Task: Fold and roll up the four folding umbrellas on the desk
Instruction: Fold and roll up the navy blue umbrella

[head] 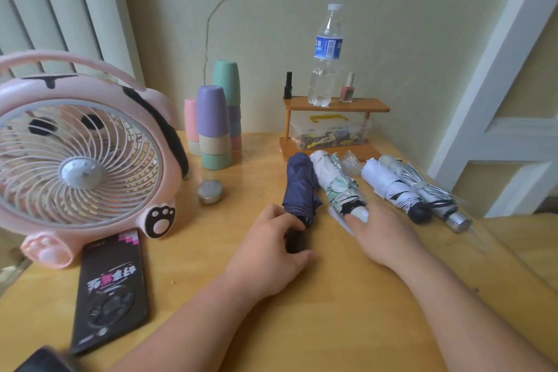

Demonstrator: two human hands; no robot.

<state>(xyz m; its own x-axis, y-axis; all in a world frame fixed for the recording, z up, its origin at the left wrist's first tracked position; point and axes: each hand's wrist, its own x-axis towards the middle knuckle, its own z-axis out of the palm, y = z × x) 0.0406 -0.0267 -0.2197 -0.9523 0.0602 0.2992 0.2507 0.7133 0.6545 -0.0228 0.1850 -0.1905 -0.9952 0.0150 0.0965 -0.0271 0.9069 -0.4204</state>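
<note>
1. Four folded umbrellas lie side by side on the glossy wooden desk (332, 311), all rolled into stubby bundles with handles toward the person.
2. The navy umbrella (300, 187), soft crumpled cloth, is leftmost. The left hand (271, 248) has its fingers wrapped around the umbrella's black handle.
3. Just beside it is the patterned umbrella (338, 187), white and mint green. The right hand (383, 232) lies flat with its fingers stretched out, the tips touching the umbrella's white handle.
4. Further right come the white umbrella (389, 187) with a dark round knob, then the silver umbrella (428, 193) with a metallic handle.
5. Behind them stands a small wooden shelf (335, 106). On top is a clear water bottle (326, 54), about half full, between two little polish bottles (347, 89).
6. Under the shelf sits a transparent lidded box (329, 130) with a yellow handle, holding small dark and yellow bits too blurred to name.
7. At the left are stacked pastel cups (217, 121) upside down, a round metal tin (210, 191), a pink plastic fan (81, 160) and a black phone (111, 290).
</note>
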